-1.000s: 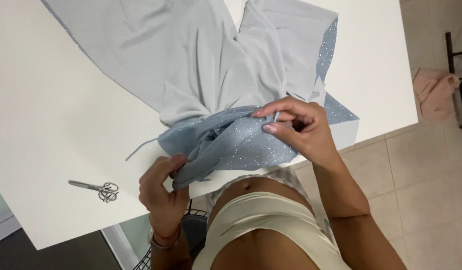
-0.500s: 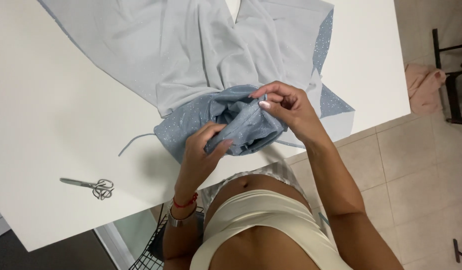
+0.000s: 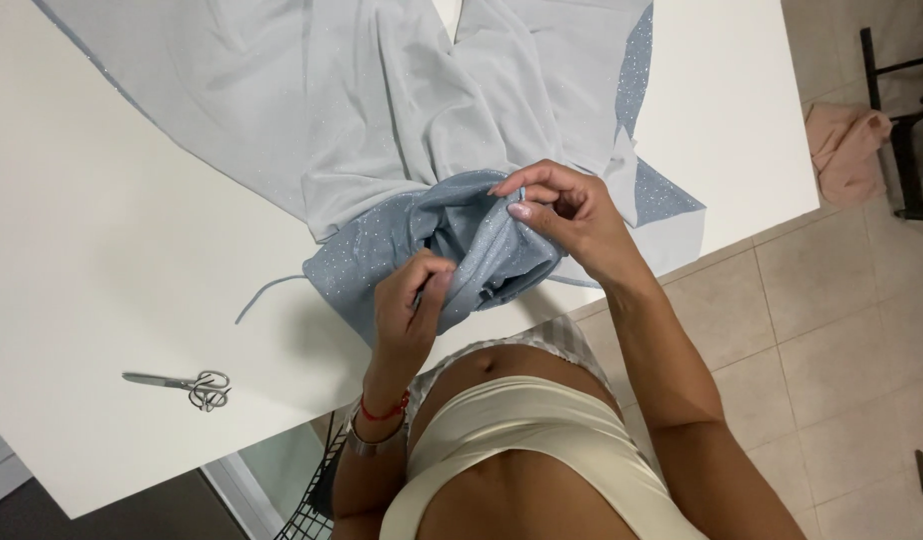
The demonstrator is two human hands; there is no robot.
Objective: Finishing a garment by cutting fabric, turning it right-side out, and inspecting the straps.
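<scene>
A large pale blue-grey fabric (image 3: 382, 110) with a glittery darker underside lies spread over the white table (image 3: 102, 230). Its near edge is bunched into folds at the table's front. My left hand (image 3: 410, 305) pinches the lower part of the bunched glittery fabric (image 3: 482, 250). My right hand (image 3: 562, 215) grips the upper fold of the same bunch between thumb and fingers. A thin strip of the fabric (image 3: 267, 292) trails left onto the table.
Small metal scissors (image 3: 187, 385) lie on the table at the front left. A pink cloth (image 3: 847, 150) lies on the tiled floor by dark chair legs (image 3: 907, 120) at the right. A black wire basket (image 3: 317, 505) stands under the table edge.
My left hand has risen from below the table edge onto the bunched fabric and closed on it. My right hand keeps its grip, and the bunch is gathered tighter.
</scene>
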